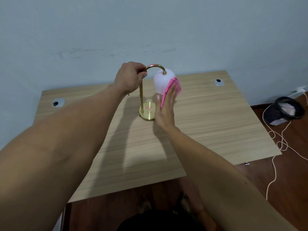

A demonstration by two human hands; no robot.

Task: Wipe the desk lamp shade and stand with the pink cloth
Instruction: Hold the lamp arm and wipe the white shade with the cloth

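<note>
Lamp base point(147, 113) taken as landmark; it stands mid-tabletop point(208, 130). Just right of the base, right hand point(165, 107) is flat, fingers point(173, 93) extended and together, pressing the folded pink cloth point(172, 85) against the right side of the white shade point(162, 82), which hangs above the base. Above and left of the base, left hand point(130, 77) is closed around the top bend of the gold stand point(141, 95), steadying it. Judgement: shade wipe is in hand; stand not yet wiped. To do it well: keep the brace firm, press lightly, work around the shade. Pink marks show on the base, possibly writing; unreadable here. No brand visible.
</note>
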